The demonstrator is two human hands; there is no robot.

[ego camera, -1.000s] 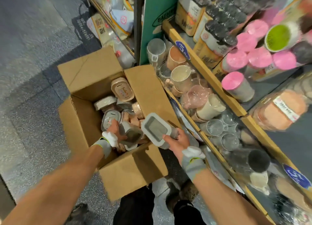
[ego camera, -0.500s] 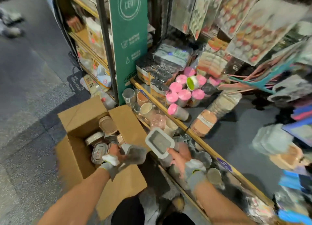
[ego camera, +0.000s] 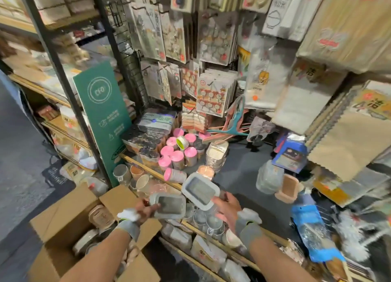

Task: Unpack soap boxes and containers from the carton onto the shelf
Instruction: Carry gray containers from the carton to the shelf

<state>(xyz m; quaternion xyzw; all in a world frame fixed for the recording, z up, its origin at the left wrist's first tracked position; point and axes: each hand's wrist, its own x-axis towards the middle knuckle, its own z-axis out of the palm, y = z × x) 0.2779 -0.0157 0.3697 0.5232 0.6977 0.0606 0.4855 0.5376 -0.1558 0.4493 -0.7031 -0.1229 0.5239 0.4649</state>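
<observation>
— Head view: what does the left hand (ego camera: pixel 146 211) have?
— A grey container (ego camera: pixel 170 205), rectangular with rounded corners, lying nearly flat. The fingers are curled round its near end. It hangs just past the far flap of the carton (ego camera: pixel 63 218), in front of the shelving.
— And the right hand (ego camera: pixel 227 205)?
— Its fingers grip the near corner of a second grey container (ego camera: pixel 201 190), tilted so the lid faces the camera. That one is higher and further right, over the front edge of the shelf (ego camera: pixel 237 173), resting on nothing. Whether the two containers touch I cannot tell.
— Where does the carton sit?
— On the floor at lower left, flaps open, with a beige soap box (ego camera: pixel 101 216) and more containers inside.
— What stands on the shelf?
— Pink-lidded jars (ego camera: pixel 177 157) clustered at its left, close to a green sign (ego camera: pixel 103 112). Cups (ego camera: pixel 137 176) crowd the level below.
</observation>
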